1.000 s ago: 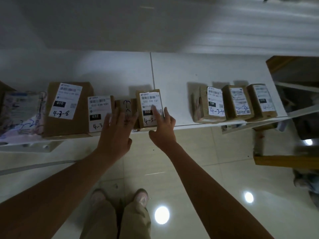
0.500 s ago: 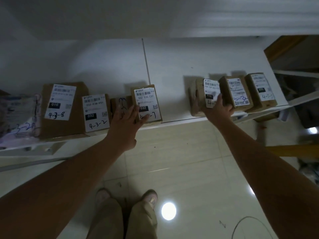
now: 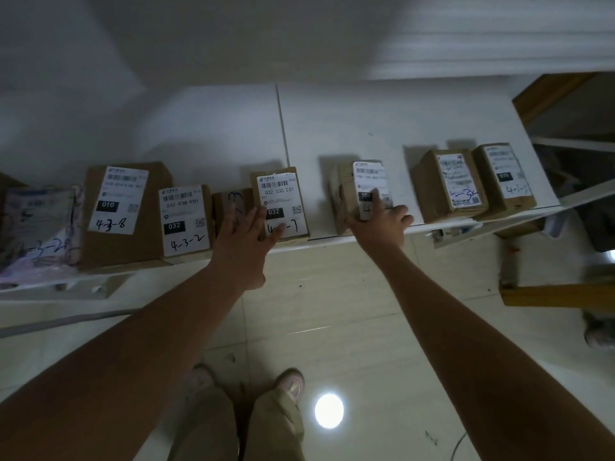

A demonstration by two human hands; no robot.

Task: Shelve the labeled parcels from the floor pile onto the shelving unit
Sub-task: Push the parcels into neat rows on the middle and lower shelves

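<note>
Right now the right hand point(image 3: 382, 224) grips a small brown cardboard parcel with a white shipping label point(image 3: 367, 176) at the front edge of the white shelf board point(image 3: 332, 128). Its thumb lies against the parcel's left side, the forefinger lies along the label, and the other fingers curl at the near right corner. The left hand point(image 3: 248, 234) is apart from it, to its left. That hand is flat, with straight fingers resting partly on a little unlabelled brown box with pen marks point(image 3: 226, 207) and partly on the brown box marked 4-3-7 point(image 3: 283, 194).

Half a second ago the gripped parcel stood just beside the brown box marked 4-3-4 point(image 3: 446, 184). Now bare shelf shows between them, and the parcel sits between the 4-3-7 box and that box, touching neither. The left hand lies much as it did.

The parcel's label faces the camera. Its long axis runs from the shelf's front edge towards the wall, with the far end leaning slightly left. The barcode end is away from the person; the near end of the label is under the fingers.

Further left stand a large brown box marked 4-3-8 point(image 3: 123, 197), a brown box marked 4-3-2 point(image 3: 184, 217) and a pale plastic mailer bag point(image 3: 36, 224). One more labelled brown box point(image 3: 502, 174) stands at the far right.
</note>
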